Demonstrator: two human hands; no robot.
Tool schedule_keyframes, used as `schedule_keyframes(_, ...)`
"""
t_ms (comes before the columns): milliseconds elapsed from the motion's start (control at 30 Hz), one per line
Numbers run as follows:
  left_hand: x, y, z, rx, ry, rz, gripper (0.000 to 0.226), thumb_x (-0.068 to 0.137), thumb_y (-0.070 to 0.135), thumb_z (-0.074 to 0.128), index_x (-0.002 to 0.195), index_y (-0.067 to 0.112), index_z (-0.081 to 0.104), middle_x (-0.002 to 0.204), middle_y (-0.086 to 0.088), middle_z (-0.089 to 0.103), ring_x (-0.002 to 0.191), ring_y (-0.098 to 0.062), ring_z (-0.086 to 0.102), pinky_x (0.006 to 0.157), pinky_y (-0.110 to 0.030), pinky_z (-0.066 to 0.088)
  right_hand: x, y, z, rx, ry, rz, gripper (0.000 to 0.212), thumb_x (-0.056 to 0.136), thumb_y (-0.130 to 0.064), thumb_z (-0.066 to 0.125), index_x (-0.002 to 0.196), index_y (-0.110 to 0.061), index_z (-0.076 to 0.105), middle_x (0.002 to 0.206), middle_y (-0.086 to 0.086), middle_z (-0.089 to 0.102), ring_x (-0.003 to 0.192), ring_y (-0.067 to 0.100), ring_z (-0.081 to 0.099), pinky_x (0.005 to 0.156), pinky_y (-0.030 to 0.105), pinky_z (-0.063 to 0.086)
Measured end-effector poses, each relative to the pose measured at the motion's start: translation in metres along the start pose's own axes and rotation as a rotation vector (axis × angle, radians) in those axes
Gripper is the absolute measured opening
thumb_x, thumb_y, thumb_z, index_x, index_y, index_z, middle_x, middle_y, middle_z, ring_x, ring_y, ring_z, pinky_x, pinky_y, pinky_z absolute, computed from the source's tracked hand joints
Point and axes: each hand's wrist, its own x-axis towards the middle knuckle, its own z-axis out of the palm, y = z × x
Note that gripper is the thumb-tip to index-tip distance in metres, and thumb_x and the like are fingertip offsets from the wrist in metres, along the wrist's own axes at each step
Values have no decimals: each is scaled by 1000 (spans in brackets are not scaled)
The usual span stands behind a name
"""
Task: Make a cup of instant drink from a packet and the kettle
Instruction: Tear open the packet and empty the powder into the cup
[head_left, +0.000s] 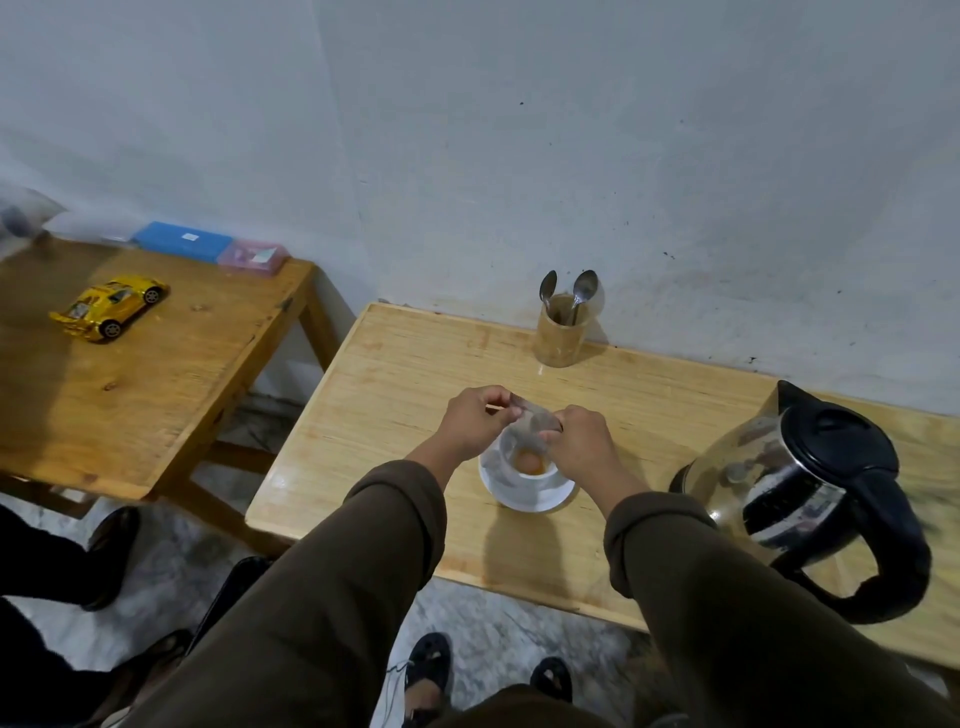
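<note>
A white cup (506, 462) stands on a white saucer (524, 499) in the middle of the light wooden table (395, 374). Orange-brown powder (530, 461) lies in the cup's bottom. Both hands hold a small silvery packet (530, 418) tilted over the cup. My left hand (475, 421) pinches its upper left end; my right hand (582, 441) grips its right side. A steel kettle (795, 483) with a black lid and handle stands at the right, near the table's front edge.
A wooden holder (561, 332) with two spoons stands at the back against the wall. To the left is a second wooden table (156, 395) with a yellow toy car (109, 307) and blue and pink boxes (208, 247). Another person's legs and shoes (111, 551) are at the lower left.
</note>
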Motion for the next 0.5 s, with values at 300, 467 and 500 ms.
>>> schedule_keyframes(300,-4,0,0,-422,-137,-193,34,102,23,36,99,0,61,83,-9,63,79,-17,61,72,-20,50,-3,3,-8,-98,-26,-60,19,84,-16,60,67,-12,54,72,0,45,80,25,50,68,29,36)
schedule_keyframes(467,-5,-5,-7,-455,-188,-313,23,92,17,58,75,3,64,77,-9,64,72,-14,62,69,-17,55,-5,4,-15,-111,-128,-172,55,79,-10,68,127,-30,53,106,3,47,98,22,53,83,34,47)
schedule_keyframes(500,-6,-6,-8,-417,-193,-294,15,89,9,63,74,5,64,75,-7,64,69,-11,62,66,-15,55,-4,4,-16,-92,-143,-162,66,79,-4,65,134,-34,43,111,4,45,100,22,51,85,35,48)
